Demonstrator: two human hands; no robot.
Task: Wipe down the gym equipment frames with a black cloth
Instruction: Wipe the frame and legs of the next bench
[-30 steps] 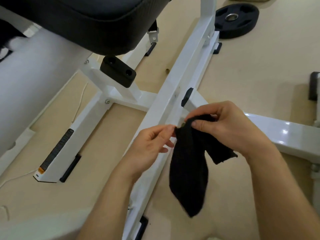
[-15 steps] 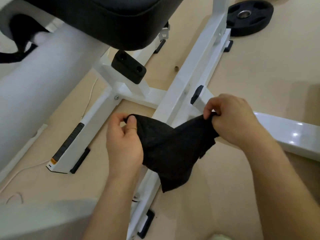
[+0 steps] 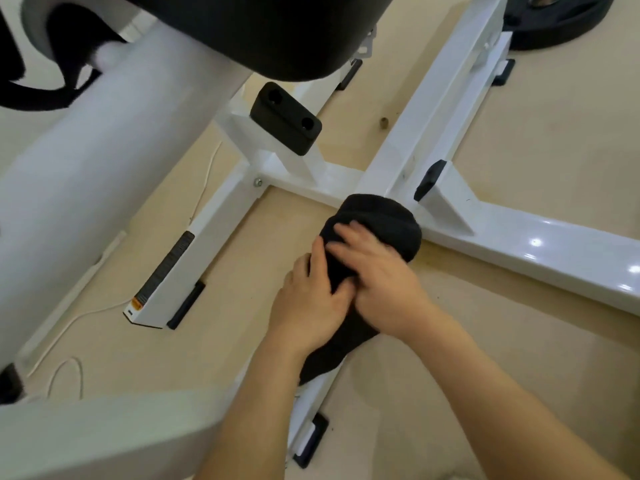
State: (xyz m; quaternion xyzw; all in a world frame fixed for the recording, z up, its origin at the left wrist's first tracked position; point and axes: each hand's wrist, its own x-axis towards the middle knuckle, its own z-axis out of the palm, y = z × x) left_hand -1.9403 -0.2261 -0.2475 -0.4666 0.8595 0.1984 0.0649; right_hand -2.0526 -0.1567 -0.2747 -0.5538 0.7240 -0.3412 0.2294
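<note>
**A:** What's changing down there?

**B:** Half a second ago I was stretching the soft black cloth [image 3: 381,226] in the air between both hands. Now I'm laying it over the long white steel frame bar [image 3: 433,109], right at the cross-joint.

**A:** And the hands?

**B:** My right hand [image 3: 381,271] is pressing flat on top, fingers spread straight and gripping nothing. My left hand [image 3: 308,306] is curling over the cloth's left side and holding it against the bar. It's blurred, so that's my best reading.

**A:** So the wiping is under way?

**B:** Just starting, I'd say. The rest of the frame is waiting.

**A:** Anything blocking you?

**B:** The small black plastic end cap [image 3: 429,176] is sitting just beyond the cloth, so I'm expecting to work round it. The black rubber stop block [image 3: 285,117] and the black padded seat [image 3: 259,29] are hanging over the left branch. A round black weight plate [image 3: 554,22] is lying well away, and a thin white cord [image 3: 69,327] is trailing across the beige floor [image 3: 554,133].
</note>
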